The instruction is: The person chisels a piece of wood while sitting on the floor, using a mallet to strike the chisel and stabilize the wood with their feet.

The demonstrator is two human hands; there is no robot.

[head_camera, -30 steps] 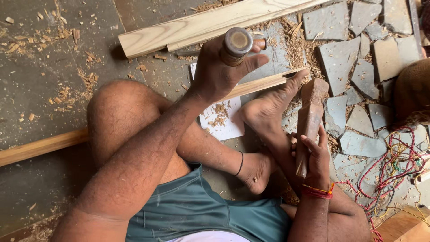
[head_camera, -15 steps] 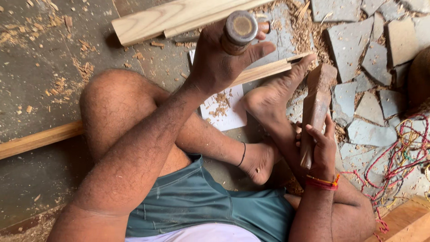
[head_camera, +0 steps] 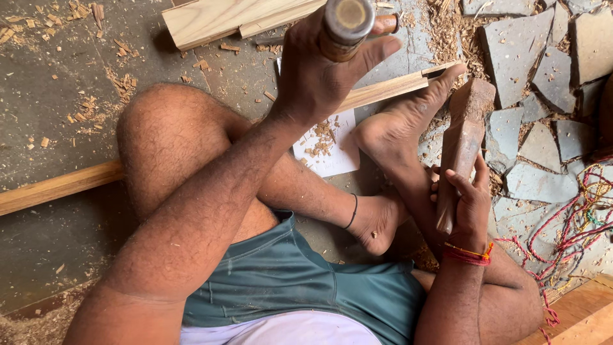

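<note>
The left hand (head_camera: 319,76) is raised near the top of the view, its fingers and thumb wrapped tightly round a chisel handle (head_camera: 345,25), a round wooden grip with a metal-ringed butt facing the camera. The blade end is hidden behind the hand, so where its tip rests cannot be told. Just below and beyond this grip a thin wooden strip (head_camera: 383,92) runs across, crossing a white sheet of paper (head_camera: 329,150) strewn with wood chips; the toes of one foot (head_camera: 408,121) press on the strip's far end. Above the grip lies a pale plank (head_camera: 236,19).

The right hand (head_camera: 469,201) is lower and to the right, fingers closed round the narrow end of a dark wooden mallet block (head_camera: 463,144), which stands nearly upright with its thick head above the hand. A red thread bracelet (head_camera: 469,254) circles that wrist. Right of this grip lie broken grey stone slabs (head_camera: 530,57) and a tangle of coloured cords (head_camera: 587,217). The person sits cross-legged in green shorts (head_camera: 287,287) on a dusty floor (head_camera: 57,128) scattered with shavings.
</note>
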